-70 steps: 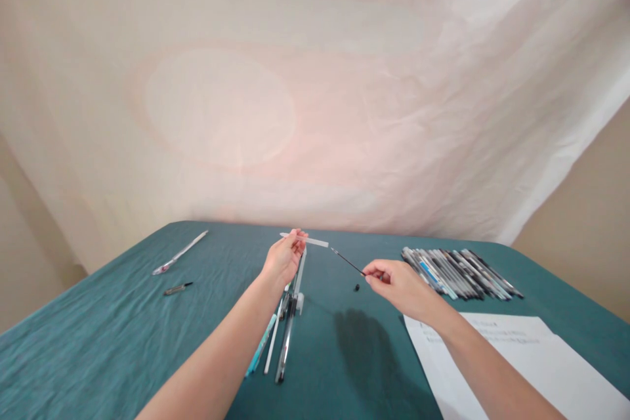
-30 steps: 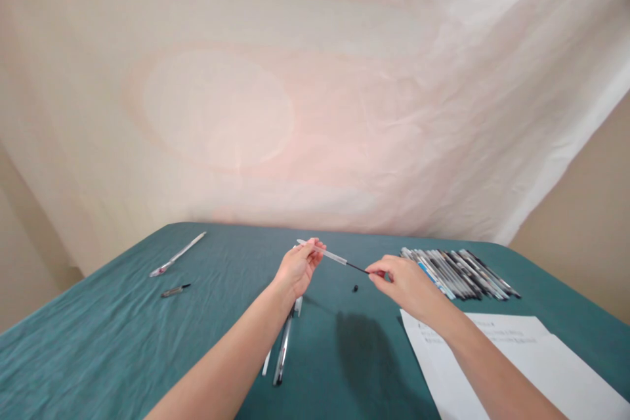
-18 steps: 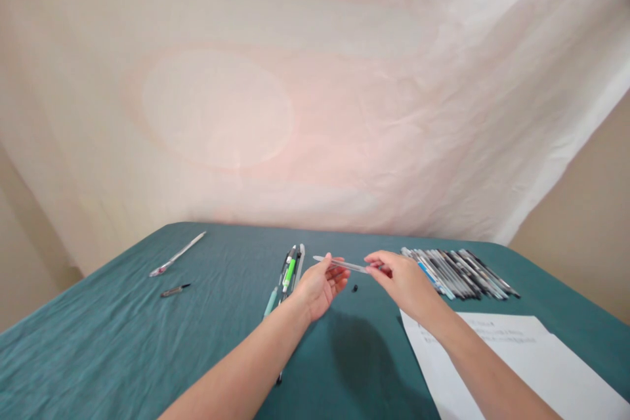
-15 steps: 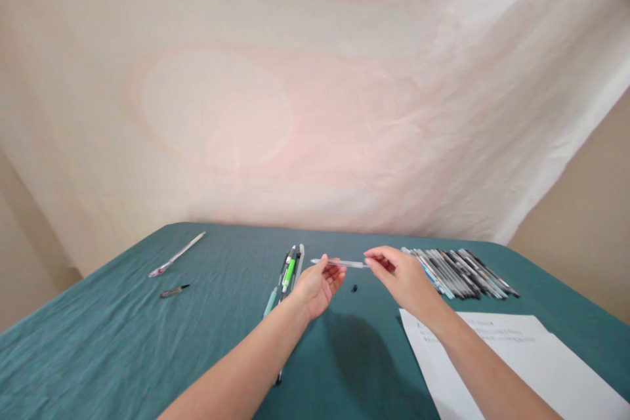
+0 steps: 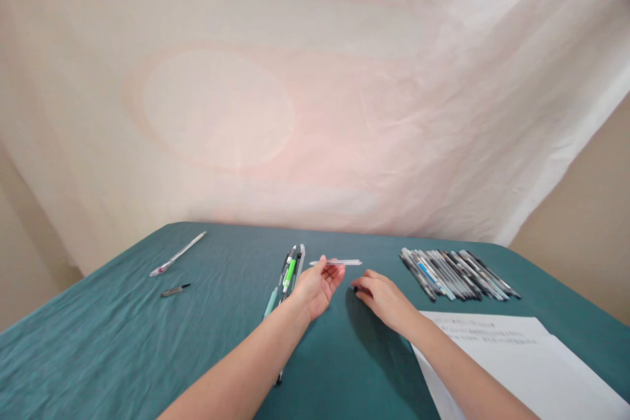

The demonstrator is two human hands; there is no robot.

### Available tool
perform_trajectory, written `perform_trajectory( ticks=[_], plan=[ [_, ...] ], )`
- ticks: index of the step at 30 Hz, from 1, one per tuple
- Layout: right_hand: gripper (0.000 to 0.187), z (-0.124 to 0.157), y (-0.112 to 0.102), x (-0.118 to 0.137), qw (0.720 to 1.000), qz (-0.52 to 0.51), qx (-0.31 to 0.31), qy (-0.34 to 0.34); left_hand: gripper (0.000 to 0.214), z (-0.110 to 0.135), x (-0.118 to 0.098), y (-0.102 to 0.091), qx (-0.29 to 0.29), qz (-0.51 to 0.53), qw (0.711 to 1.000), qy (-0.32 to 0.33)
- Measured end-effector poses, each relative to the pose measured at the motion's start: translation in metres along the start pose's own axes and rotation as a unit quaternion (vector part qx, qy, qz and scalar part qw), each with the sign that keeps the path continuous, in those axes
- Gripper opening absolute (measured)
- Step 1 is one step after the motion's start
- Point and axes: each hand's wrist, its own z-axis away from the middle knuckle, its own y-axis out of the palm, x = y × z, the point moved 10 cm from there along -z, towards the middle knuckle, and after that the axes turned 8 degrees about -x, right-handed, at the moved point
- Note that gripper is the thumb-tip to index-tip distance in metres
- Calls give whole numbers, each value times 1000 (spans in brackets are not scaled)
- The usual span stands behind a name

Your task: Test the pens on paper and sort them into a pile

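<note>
My left hand (image 5: 315,290) is closed, pinching a clear, slender pen (image 5: 352,262) between thumb and fingers. The pen lies level above the table, one end pointing right. Down at the cloth, my right hand (image 5: 386,300) has its fingertips closed around a small black pen cap (image 5: 355,289), of which only a bit shows. Just left of my left hand lies a group of pens, with a bright green one (image 5: 289,275) and a mint green one (image 5: 270,302) among them.
A row of many pens (image 5: 457,274) lies at the right, behind white paper sheets (image 5: 512,367) with handwriting. On the left are a long clear-wrapped pen (image 5: 178,254) and a short dark pen piece (image 5: 175,291). Green cloth (image 5: 98,341) covers the table.
My right hand has let go of the clear pen's right end and moved down to the black cap on the cloth. My left hand holds the pen almost still.
</note>
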Motion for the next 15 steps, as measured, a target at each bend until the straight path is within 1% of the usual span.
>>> perform_trajectory(
  ticks=[4, 7, 10, 13, 15],
  plan=[
    [16, 0, 4, -1, 1000, 13, -8, 7, 22, -1, 1, -1, -4, -3, 1000, 1],
    [12, -2, -1, -2, 1000, -3, -26, 14, 19, -1, 2, -3, -11, -5, 1000, 4],
    [13, -6, -16, -9, 992, -104, -66, 40, 18, -1, 2, -5, -19, -9, 1000, 12],
    [17, -9, -30, -24, 964, -226, -105, 90, 18, -2, 0, -6, -24, -12, 999, 21],
    [20, -10, -33, -31, 947, -281, -109, 112, 18, -2, 0, -7, -29, -15, 999, 25]
  ],
)
